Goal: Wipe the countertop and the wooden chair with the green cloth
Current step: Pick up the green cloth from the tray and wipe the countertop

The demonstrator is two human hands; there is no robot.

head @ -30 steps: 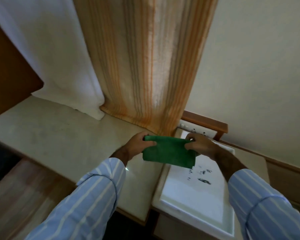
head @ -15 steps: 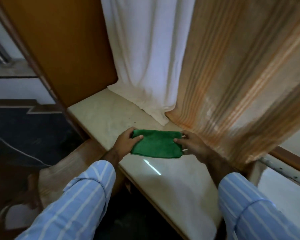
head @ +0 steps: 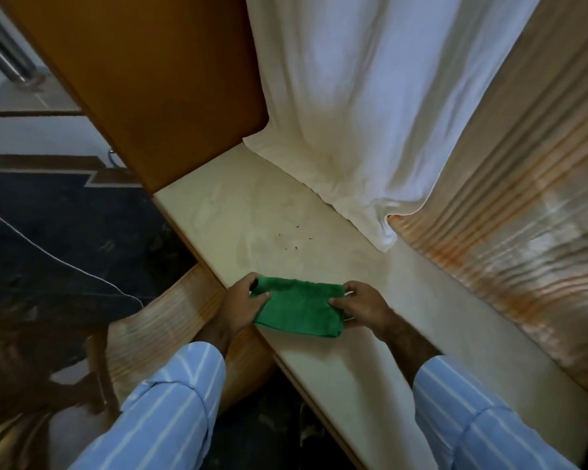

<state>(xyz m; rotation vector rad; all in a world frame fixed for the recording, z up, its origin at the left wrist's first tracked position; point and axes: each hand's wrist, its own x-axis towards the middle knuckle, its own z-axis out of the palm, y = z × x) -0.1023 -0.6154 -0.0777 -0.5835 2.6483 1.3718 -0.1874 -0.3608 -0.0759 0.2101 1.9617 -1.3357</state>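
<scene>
A folded green cloth is held between both hands just above the near edge of the pale countertop. My left hand pinches its left end and my right hand pinches its right end. A few dark specks lie on the countertop beyond the cloth. Below the counter's edge, under my left forearm, the light wooden chair shows its curved striped surface, partly hidden by my sleeve.
A white curtain and an orange-striped curtain hang onto the back of the counter. A brown wooden panel stands at the counter's far left end. Dark floor with a white cable lies to the left.
My view has swung left, from the white tray and wall socket to the counter's left end. Both hands carried the cloth along and now hold it lower, near the counter's front edge.
</scene>
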